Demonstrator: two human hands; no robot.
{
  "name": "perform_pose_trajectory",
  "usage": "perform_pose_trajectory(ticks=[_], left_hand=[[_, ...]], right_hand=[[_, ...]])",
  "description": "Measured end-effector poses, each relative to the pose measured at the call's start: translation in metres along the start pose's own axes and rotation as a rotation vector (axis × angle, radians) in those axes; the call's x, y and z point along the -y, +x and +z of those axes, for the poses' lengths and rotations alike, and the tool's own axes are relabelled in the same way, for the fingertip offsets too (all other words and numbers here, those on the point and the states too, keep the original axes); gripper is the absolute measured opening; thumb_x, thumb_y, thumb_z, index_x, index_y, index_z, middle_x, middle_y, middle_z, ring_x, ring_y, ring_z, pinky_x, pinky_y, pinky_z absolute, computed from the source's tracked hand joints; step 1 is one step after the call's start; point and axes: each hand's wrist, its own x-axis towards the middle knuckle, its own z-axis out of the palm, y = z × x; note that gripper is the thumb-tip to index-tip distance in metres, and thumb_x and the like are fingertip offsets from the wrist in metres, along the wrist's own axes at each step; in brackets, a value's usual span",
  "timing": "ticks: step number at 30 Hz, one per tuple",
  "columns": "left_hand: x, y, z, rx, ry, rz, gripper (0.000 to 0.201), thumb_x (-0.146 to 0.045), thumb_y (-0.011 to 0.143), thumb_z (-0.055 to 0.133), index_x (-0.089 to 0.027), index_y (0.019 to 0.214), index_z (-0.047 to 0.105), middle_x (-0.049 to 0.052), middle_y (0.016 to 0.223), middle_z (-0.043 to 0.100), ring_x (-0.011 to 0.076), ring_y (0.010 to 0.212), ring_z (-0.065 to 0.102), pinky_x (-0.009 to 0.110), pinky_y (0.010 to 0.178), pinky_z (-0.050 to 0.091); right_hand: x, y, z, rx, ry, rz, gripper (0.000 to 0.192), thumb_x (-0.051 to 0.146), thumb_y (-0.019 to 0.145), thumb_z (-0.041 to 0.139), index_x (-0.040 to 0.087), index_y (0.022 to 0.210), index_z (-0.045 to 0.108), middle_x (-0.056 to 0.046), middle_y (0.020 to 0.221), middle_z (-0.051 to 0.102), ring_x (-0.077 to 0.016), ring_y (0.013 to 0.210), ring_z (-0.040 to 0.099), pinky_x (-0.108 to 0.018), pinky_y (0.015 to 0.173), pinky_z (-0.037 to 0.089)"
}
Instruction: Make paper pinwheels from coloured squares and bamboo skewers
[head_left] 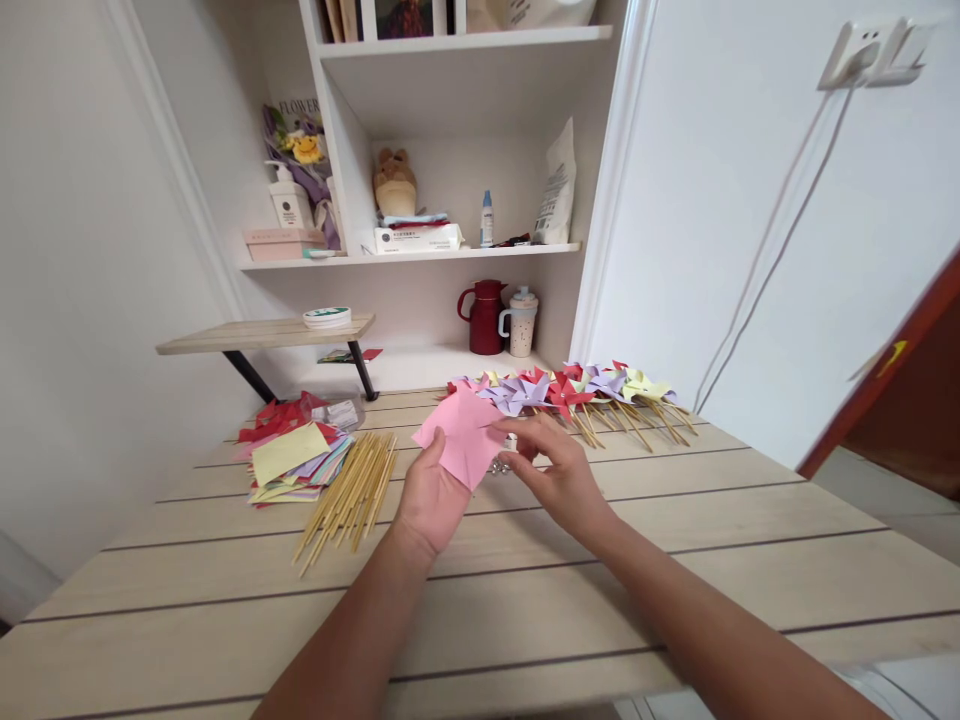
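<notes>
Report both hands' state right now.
Left hand: closed, holding the pink paper.
Right hand: partly open at the paper's right edge; can't tell if it's touching.

Soft, cool, fairly bright light fills the view. The wall (735, 130) right of the shelving unit (457, 100) is palest; the wall (67, 230) left of it looks greyer. Faint, soft-edged shadows fall on the surface (750, 550) before the unit. Wide-angle distortion tilts the unit's uprights; fine print on its white carton (418, 239) blurs.
</notes>
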Motion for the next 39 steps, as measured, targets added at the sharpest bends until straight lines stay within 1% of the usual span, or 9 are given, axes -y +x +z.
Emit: perform_pose_trajectory(ticks=[2, 4, 9, 18, 21, 24, 27, 34, 39], left_hand=[[0.0, 0.0, 0.001, 0.005, -0.01, 0.004, 0.043, -0.03, 0.098, 0.047, -0.011, 0.135, 0.056, 0.016, 0.122, 0.071, 0.0245, 0.116, 0.066, 0.038, 0.103, 0.051], [0.0, -0.001, 0.001, 0.022, -0.02, -0.011, 0.042, -0.03, 0.099, 0.045, -0.008, 0.133, 0.058, 0.016, 0.121, 0.071, 0.0236, 0.114, 0.067, 0.036, 0.102, 0.051], [0.002, -0.001, -0.001, 0.022, -0.007, -0.044, 0.041, -0.032, 0.098, 0.048, -0.01, 0.131, 0.06, 0.015, 0.118, 0.073, 0.0239, 0.107, 0.069, 0.034, 0.094, 0.054], [0.006, 0.0, -0.002, 0.103, 0.037, -0.072, 0.047, -0.031, 0.098, 0.046, -0.009, 0.139, 0.052, 0.018, 0.125, 0.069, 0.0283, 0.115, 0.066, 0.043, 0.1, 0.052], [0.006, 0.0, -0.001, 0.102, 0.017, -0.054, 0.047, -0.029, 0.099, 0.045, -0.008, 0.141, 0.05, 0.019, 0.124, 0.069, 0.0266, 0.114, 0.066, 0.041, 0.101, 0.051], [0.0, 0.0, 0.0, 0.063, -0.023, 0.002, 0.046, -0.027, 0.1, 0.042, -0.008, 0.142, 0.048, 0.018, 0.122, 0.071, 0.0244, 0.115, 0.066, 0.039, 0.103, 0.05], [-0.007, 0.0, 0.0, 0.043, -0.052, 0.039, 0.046, -0.027, 0.101, 0.04, -0.01, 0.144, 0.047, 0.016, 0.123, 0.071, 0.0244, 0.116, 0.066, 0.04, 0.104, 0.049], [0.0, -0.002, 0.0, 0.151, 0.001, -0.055, 0.046, -0.029, 0.1, 0.043, -0.007, 0.14, 0.051, 0.019, 0.127, 0.067, 0.0258, 0.117, 0.065, 0.04, 0.105, 0.048], [0.008, -0.001, -0.005, 0.176, 0.035, -0.105, 0.041, -0.026, 0.098, 0.049, -0.01, 0.136, 0.055, 0.016, 0.124, 0.07, 0.0256, 0.113, 0.066, 0.046, 0.105, 0.048]], right_hand=[[0.001, -0.001, 0.001, 0.013, -0.035, -0.073, 0.036, 0.02, 0.092, 0.059, 0.033, 0.125, 0.065, -0.003, 0.086, 0.053, -0.0183, 0.075, 0.053, -0.034, 0.069, 0.049], [0.002, -0.003, 0.004, 0.015, -0.08, -0.131, 0.038, 0.016, 0.092, 0.056, 0.034, 0.124, 0.067, -0.004, 0.09, 0.051, -0.0181, 0.078, 0.053, -0.033, 0.07, 0.05], [0.006, -0.006, 0.008, 0.004, -0.15, -0.154, 0.018, 0.021, 0.091, 0.061, 0.028, 0.094, 0.078, -0.004, 0.083, 0.048, -0.0175, 0.075, 0.052, -0.03, 0.062, 0.046], [0.006, -0.002, 0.008, -0.086, -0.02, 0.062, 0.013, 0.027, 0.088, 0.069, 0.021, 0.078, 0.074, -0.003, 0.073, 0.054, -0.018, 0.07, 0.053, -0.032, 0.063, 0.047], [0.006, -0.001, 0.006, -0.087, -0.009, 0.042, 0.007, 0.022, 0.088, 0.067, 0.022, 0.087, 0.074, -0.003, 0.078, 0.053, -0.0175, 0.073, 0.053, -0.031, 0.064, 0.048], [0.007, 0.0, 0.003, -0.08, -0.036, -0.087, 0.027, 0.012, 0.092, 0.056, 0.026, 0.107, 0.073, -0.004, 0.088, 0.051, -0.0174, 0.08, 0.053, -0.031, 0.068, 0.049], [0.007, -0.001, 0.004, -0.055, -0.123, -0.184, 0.042, 0.004, 0.091, 0.048, 0.03, 0.115, 0.071, -0.004, 0.09, 0.046, -0.0171, 0.081, 0.051, -0.031, 0.07, 0.049], [-0.001, -0.007, 0.009, 0.018, -0.357, -0.097, 0.032, 0.011, 0.089, 0.058, 0.028, 0.111, 0.074, -0.004, 0.089, 0.048, -0.0177, 0.076, 0.052, -0.03, 0.063, 0.047], [-0.003, -0.006, 0.007, -0.044, -0.213, -0.044, 0.026, 0.011, 0.09, 0.058, 0.025, 0.101, 0.076, -0.005, 0.09, 0.052, -0.0185, 0.08, 0.056, -0.031, 0.066, 0.05]])
